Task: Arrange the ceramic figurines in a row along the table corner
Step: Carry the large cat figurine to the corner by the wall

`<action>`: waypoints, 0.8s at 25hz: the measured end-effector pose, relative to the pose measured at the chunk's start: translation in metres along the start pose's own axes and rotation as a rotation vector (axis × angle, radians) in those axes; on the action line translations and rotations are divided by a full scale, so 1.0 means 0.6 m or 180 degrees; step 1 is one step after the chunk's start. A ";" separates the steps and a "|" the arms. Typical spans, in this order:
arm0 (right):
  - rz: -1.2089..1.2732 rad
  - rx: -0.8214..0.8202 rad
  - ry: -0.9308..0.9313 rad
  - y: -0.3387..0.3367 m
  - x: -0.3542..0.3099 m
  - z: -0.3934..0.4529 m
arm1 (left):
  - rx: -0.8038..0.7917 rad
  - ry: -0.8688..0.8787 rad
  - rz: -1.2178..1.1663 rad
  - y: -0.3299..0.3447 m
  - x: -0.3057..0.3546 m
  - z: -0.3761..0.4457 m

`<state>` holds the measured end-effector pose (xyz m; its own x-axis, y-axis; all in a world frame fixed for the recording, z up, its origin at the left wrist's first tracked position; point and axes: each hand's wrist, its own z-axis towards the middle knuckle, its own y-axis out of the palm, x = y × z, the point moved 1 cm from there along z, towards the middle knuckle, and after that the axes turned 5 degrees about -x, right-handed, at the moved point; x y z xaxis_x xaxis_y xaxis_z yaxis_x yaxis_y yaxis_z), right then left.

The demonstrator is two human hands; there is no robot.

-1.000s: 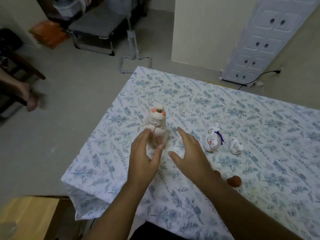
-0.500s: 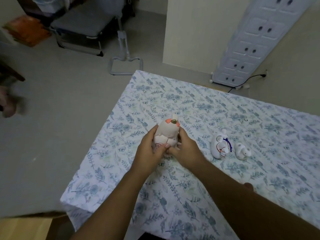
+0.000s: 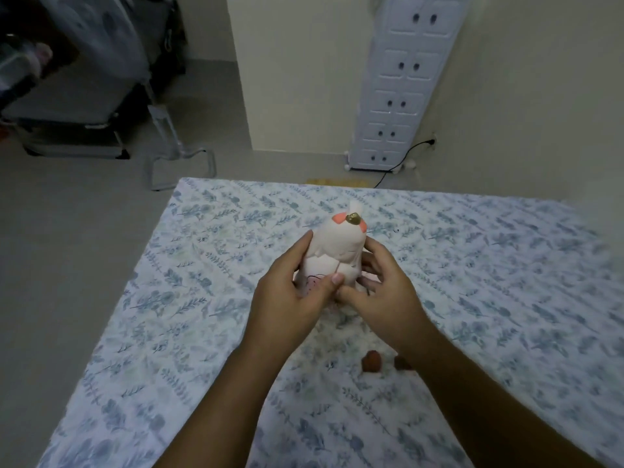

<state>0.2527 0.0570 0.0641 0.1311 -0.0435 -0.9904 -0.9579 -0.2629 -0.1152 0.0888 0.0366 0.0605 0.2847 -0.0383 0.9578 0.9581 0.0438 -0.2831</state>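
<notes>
A pale pink ceramic cat figurine with orange ears and a gold bell on its head is held above the table, tilted away from me. My left hand grips its left side and base. My right hand grips its right side and base. Two small reddish-brown figurines lie on the floral tablecloth just under my right forearm; the second one is partly hidden by the arm. The two small white figurines seen earlier are out of sight.
The table's left edge and far left corner border grey floor. A white panel with holes leans on the wall behind the table, with a black cable beside it. A metal-framed cot stands at the far left.
Both hands closed around the cat figurine and lifted it off the cloth, tipping it away. The view shifted, so the two white figurines are no longer visible.
</notes>
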 end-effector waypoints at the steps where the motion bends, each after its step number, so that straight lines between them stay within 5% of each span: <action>1: 0.0025 0.0129 -0.0031 -0.045 0.002 -0.008 | -0.0116 0.0022 -0.0049 0.042 0.015 0.012; 8: -0.0178 0.0657 0.0110 -0.416 0.072 -0.086 | -0.1103 0.0085 -0.0227 0.417 0.089 0.092; 15: -0.0379 0.2010 0.0353 -0.748 0.205 -0.108 | -0.2034 0.0471 -0.0141 0.797 0.148 0.213; 20: -0.0145 0.2664 0.0140 -0.887 0.263 -0.040 | -0.2006 0.0264 -0.0145 0.977 0.140 0.319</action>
<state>0.7892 0.1672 -0.0289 0.1673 -0.0923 -0.9816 -0.8225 0.5359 -0.1905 0.6682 0.2500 -0.0157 0.2205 -0.1047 0.9697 0.7965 -0.5545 -0.2410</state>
